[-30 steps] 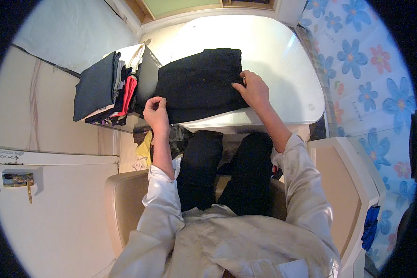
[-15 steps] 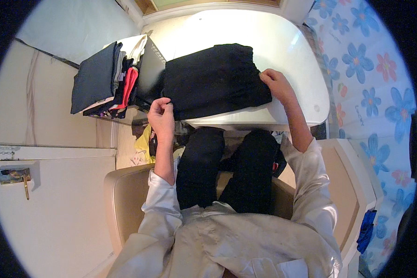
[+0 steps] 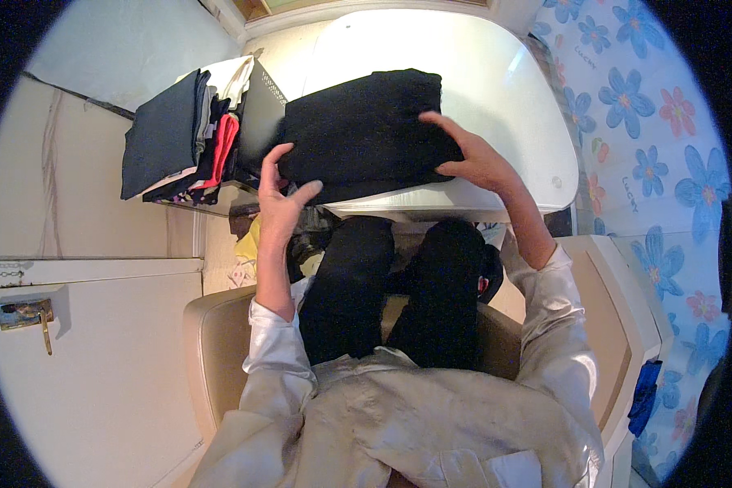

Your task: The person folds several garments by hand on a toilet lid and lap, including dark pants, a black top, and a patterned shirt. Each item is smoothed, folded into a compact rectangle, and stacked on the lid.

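While you sit facing the white table (image 3: 508, 130) at 12 o'clock, the folded black garment (image 3: 366, 134) lies on its near side, with the stack of folded clothes (image 3: 163, 134) at the garment's 9 o'clock. Your right hand (image 3: 484, 165) is positioned at the garment's 3 o'clock end and your left hand (image 3: 278, 205) at its 8 o'clock corner; on each, thumb and fingers stand spread apart, fingertip pressure indeterminable.
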A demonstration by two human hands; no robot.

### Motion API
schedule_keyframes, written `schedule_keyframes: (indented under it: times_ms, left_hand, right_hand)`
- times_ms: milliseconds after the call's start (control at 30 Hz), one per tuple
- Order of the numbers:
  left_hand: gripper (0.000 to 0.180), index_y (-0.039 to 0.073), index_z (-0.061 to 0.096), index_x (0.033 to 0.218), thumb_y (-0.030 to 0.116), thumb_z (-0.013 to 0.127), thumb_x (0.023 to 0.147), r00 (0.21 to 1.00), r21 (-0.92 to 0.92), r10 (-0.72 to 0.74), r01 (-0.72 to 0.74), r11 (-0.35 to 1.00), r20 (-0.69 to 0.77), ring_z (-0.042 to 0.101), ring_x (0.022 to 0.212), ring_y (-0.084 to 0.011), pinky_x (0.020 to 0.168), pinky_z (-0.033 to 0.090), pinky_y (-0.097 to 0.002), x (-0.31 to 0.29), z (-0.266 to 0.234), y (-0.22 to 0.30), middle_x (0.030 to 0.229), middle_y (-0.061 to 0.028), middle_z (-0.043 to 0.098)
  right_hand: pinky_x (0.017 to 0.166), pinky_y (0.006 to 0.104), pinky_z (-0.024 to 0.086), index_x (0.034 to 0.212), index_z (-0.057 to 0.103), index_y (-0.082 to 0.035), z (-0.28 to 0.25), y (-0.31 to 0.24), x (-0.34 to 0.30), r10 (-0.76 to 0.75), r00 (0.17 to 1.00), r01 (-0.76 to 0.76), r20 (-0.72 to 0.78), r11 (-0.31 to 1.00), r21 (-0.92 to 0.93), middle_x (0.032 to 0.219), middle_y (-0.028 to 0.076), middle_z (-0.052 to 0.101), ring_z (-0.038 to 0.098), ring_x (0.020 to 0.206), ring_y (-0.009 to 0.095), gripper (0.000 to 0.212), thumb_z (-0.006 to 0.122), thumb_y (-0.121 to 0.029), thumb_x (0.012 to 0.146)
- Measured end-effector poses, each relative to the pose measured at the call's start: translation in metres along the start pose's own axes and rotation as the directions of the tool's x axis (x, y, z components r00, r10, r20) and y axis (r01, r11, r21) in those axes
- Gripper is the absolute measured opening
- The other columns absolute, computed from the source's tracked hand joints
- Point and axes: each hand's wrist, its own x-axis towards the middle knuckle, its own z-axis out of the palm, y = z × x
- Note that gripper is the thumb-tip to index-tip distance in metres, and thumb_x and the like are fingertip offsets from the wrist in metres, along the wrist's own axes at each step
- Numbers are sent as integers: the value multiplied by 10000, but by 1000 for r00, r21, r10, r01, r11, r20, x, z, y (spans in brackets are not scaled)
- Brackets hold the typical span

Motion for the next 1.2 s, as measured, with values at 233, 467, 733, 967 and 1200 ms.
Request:
schedule_keyframes:
  times_ms: [233, 467, 733, 967, 1200]
  left_hand:
    - [272, 82, 687, 1006, 27, 764, 751, 962, 531, 259, -179, 828, -80, 597, 957, -247, 900, 453, -369, 5, -2, -13, 951, -73, 627]
    - [123, 83, 693, 911, 94, 749, 802, 809, 763, 587, -361, 536, -30, 553, 904, -259, 845, 415, -381, 4, 4, -8, 902, -79, 559]
    - [218, 108, 698, 972, 171, 764, 774, 873, 813, 439, -408, 415, 213, 533, 1039, -303, 954, 390, -446, -22, -7, -25, 1063, -131, 553]
    - [289, 64, 671, 1026, 189, 753, 779, 731, 732, 618, -585, 349, 289, 536, 1090, -333, 983, 385, -464, -15, 14, 7, 1159, -152, 574]
    - [194, 59, 670, 968, 105, 738, 792, 803, 624, 455, -590, 512, 385, 565, 1058, -308, 915, 433, -428, -33, 23, -16, 1102, -116, 599]
  right_hand:
    - [882, 427, 495, 1071, 631, -113, 4, 8, 11, -208, 910, 40, -358, 905, -424, 1011, 100, 602, 611, 960, 307, 326, 724, -42, 767]
    - [788, 373, 462, 984, 618, -86, 3, 18, 9, -554, 748, 32, -366, 581, -813, 951, 85, 535, 553, 901, 253, 198, 631, -55, 789]
    - [885, 392, 435, 985, 627, -71, -1, 28, -11, -247, 961, 54, -121, 603, -796, 1043, 102, 558, 553, 962, 278, 167, 601, -38, 823]
    - [907, 408, 451, 972, 648, -63, 4, -15, 2, -395, 900, 201, -183, 749, -632, 1125, 104, 574, 565, 1030, 291, 215, 598, 29, 785]
    - [801, 412, 505, 837, 684, -112, 3, 2, -13, -123, 992, 78, -25, 758, -648, 970, 54, 559, 581, 936, 267, 76, 633, -84, 789]
